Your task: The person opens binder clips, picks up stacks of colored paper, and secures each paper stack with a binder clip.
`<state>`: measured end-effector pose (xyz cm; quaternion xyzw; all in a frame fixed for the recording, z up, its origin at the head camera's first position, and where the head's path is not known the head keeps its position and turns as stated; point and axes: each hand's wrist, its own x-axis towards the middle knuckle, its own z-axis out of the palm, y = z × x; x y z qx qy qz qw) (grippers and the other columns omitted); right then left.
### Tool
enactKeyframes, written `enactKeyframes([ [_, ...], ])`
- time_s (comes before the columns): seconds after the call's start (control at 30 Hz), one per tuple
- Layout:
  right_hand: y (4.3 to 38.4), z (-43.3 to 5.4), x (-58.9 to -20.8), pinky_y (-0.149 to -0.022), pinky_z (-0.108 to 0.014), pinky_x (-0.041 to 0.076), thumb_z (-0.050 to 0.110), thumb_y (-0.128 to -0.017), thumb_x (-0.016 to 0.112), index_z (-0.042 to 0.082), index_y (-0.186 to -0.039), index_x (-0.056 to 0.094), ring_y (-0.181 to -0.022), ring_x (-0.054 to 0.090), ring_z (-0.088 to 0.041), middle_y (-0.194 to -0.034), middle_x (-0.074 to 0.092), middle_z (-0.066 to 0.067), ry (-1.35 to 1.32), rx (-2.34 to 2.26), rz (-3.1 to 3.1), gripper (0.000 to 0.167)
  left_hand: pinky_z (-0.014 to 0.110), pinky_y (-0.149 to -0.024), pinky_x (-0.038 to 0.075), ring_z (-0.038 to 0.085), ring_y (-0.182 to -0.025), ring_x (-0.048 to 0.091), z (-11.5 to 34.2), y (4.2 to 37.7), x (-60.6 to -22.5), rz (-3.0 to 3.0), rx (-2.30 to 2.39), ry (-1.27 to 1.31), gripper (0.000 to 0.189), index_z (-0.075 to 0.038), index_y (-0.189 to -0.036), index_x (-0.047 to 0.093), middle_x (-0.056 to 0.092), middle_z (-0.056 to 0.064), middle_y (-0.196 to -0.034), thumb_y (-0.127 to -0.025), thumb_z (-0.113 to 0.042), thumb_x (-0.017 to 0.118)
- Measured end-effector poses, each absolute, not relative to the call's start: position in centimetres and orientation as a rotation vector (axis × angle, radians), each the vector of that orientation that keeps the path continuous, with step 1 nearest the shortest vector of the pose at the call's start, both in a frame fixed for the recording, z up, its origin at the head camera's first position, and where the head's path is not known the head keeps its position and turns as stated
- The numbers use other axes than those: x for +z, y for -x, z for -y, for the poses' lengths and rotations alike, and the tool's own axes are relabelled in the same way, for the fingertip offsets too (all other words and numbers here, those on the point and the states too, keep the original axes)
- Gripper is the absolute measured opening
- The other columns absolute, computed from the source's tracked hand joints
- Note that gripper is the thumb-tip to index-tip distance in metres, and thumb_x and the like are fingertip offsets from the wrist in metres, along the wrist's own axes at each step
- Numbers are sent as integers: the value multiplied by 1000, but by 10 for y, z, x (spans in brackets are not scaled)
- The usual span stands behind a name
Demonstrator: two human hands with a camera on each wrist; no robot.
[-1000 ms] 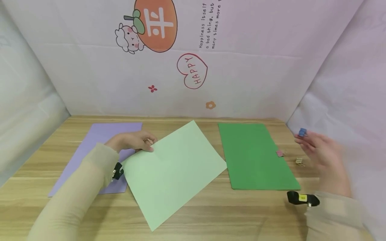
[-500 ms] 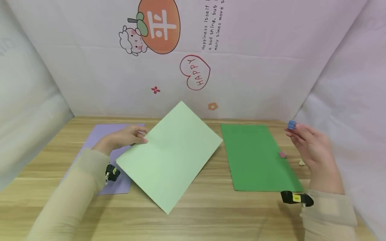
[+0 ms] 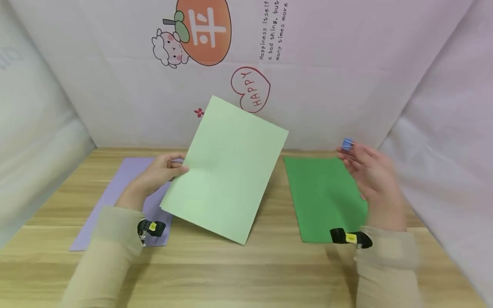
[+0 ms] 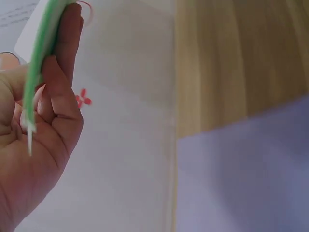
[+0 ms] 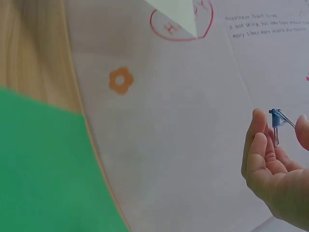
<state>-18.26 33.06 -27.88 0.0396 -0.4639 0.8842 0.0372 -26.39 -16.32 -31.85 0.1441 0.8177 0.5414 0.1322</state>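
Note:
My left hand (image 3: 155, 175) pinches the left edge of a pale green stack of paper (image 3: 227, 171), thumb on the front face. The stack is raised and tilted, its top corner overlapping the wall in the head view. Seen edge-on in the left wrist view, the paper (image 4: 36, 67) lies between thumb and fingers. On the right, my right hand (image 3: 371, 171) pinches a small blue binder clip (image 3: 347, 144) between thumb and fingers. In the right wrist view the clip (image 5: 277, 118) shows its wire handles, one by the thumb and one by the fingers.
Purple paper (image 3: 111, 201) lies at the left, partly under my left arm. Dark green paper (image 3: 323, 201) lies at the right, below my right hand. A pink clip (image 3: 363, 196) peeks out beside the right wrist. A printed white cloth (image 3: 327, 98) hangs behind the wooden table (image 3: 246, 273).
The pale green stack has been lifted and turned more upright. My right hand has moved left with the blue binder clip, over the dark green paper, hiding the pale clip on the table.

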Motion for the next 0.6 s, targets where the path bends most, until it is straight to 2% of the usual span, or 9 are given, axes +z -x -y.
enactKeyframes([
  [0.2,189,-300,-270,-77,-21,56,13,-100,58,0,-106,69,-89,73,-21,-97,76,-12,-180,2718,1420,18,26,-73,58,9,-82,70,144,250,-306,-2367,1732,-433,33,0,-131,55,75,-3,-96,-99,-9,60],
  [0.43,187,-276,-268,-80,-21,55,17,-99,59,1,-108,64,-90,72,-21,-98,74,-13,-185,2749,1395,19,25,-71,59,8,-77,71,127,232,-296,-2302,1913,-428,33,5,-131,53,73,-12,-87,-100,-6,58],
  [0.6,185,-270,-265,-79,-21,56,16,-100,59,-1,-110,64,-89,73,-23,-97,74,-14,-222,2737,1365,21,19,-72,55,4,-77,66,120,224,-286,-2342,1984,-436,34,5,-132,51,71,-16,-86,-100,-6,57],
])
